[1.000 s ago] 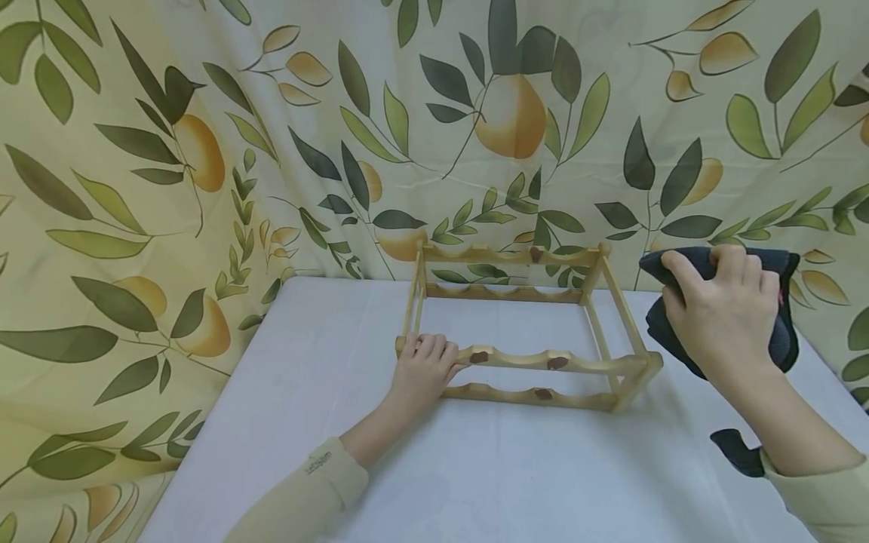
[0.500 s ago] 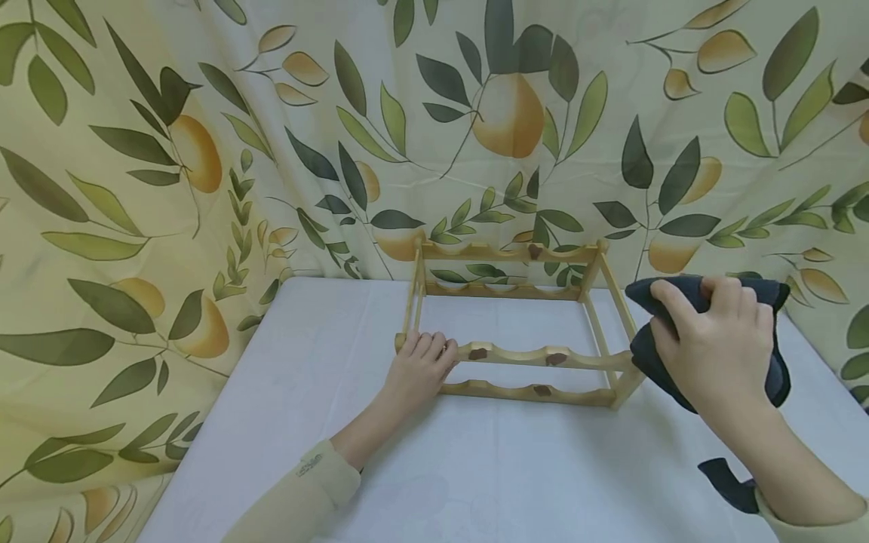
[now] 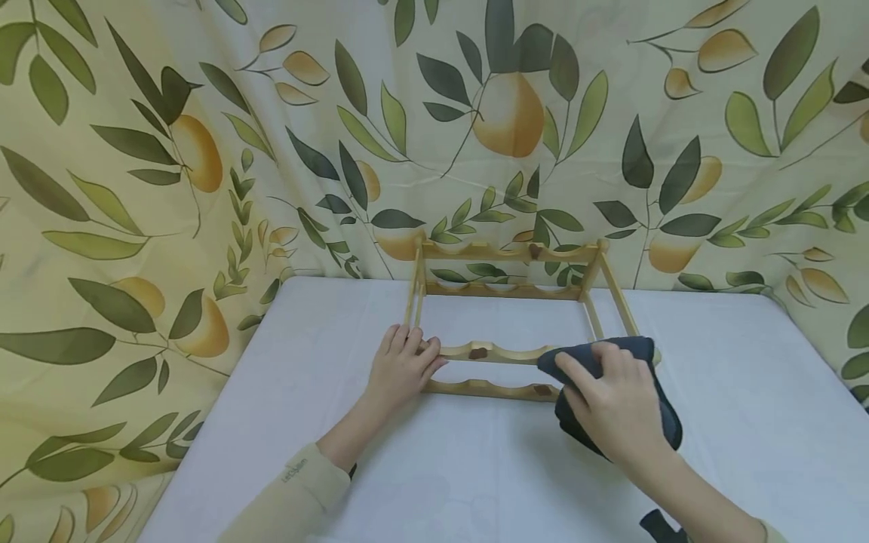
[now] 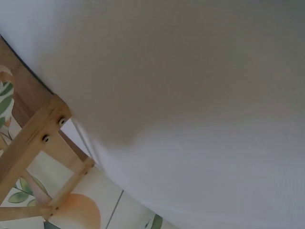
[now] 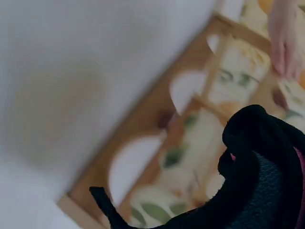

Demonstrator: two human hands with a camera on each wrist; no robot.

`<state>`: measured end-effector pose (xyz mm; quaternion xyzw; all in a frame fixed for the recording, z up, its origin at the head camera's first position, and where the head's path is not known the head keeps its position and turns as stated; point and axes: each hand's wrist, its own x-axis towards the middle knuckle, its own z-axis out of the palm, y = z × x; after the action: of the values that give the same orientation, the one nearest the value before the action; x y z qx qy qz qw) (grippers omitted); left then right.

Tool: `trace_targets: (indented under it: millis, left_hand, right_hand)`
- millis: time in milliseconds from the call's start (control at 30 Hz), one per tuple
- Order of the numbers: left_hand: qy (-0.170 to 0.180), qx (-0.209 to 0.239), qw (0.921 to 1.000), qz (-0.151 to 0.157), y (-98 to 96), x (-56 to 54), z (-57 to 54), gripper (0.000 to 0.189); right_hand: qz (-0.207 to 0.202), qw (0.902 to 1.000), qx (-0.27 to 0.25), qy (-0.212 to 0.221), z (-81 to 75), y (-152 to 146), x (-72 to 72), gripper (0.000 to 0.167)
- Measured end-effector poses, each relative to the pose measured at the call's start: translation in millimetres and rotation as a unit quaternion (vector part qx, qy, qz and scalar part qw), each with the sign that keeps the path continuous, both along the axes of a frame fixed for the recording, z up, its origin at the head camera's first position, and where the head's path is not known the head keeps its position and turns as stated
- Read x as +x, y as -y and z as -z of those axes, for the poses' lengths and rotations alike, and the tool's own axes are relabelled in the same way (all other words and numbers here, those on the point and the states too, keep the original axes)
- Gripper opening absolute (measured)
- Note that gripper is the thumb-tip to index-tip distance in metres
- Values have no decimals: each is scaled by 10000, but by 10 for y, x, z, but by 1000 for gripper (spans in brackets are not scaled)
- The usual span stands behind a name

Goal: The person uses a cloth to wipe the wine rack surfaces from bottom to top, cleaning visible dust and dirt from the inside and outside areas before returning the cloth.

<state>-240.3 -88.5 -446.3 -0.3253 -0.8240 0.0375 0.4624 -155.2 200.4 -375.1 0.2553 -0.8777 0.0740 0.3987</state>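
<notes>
A light wooden rack [image 3: 509, 354] with scalloped rails, probably a wine rack, stands on the white-covered table. My left hand [image 3: 397, 369] grips the left end of its upper front rail, fingers over the top and thumb on the near side. In my right hand [image 3: 621, 403] is a folded dark blue cloth [image 3: 668, 411] with black edging, lying over the right end of that same rail. The right wrist view shows the cloth [image 5: 259, 181] close up, with a bit of pink inside. Dark brown patches [image 3: 479, 353] mark the rails.
White cloth covers the table [image 3: 475, 467]. Behind and to the left hangs a curtain [image 3: 326, 113] printed with leaves and fruit, close to the rack's back rails. A black strap [image 3: 660, 526] hangs near my right wrist.
My right hand has brought the cloth left and down, from beside the rack onto its front right end. My left hand has shifted slightly left along the rail. The rack stays put.
</notes>
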Motion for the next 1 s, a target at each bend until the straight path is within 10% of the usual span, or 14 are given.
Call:
trace_targets:
  millis: [200,1000]
  left_hand:
    - [-170,235,9996,-58,-23,-11,43,42]
    - [279,566,9974,356,-22,-16,29,41]
  right_hand:
    - [-285,9990,186,280,217,116,-114,30]
    - [4,9949,972,267,511,10,-377,52]
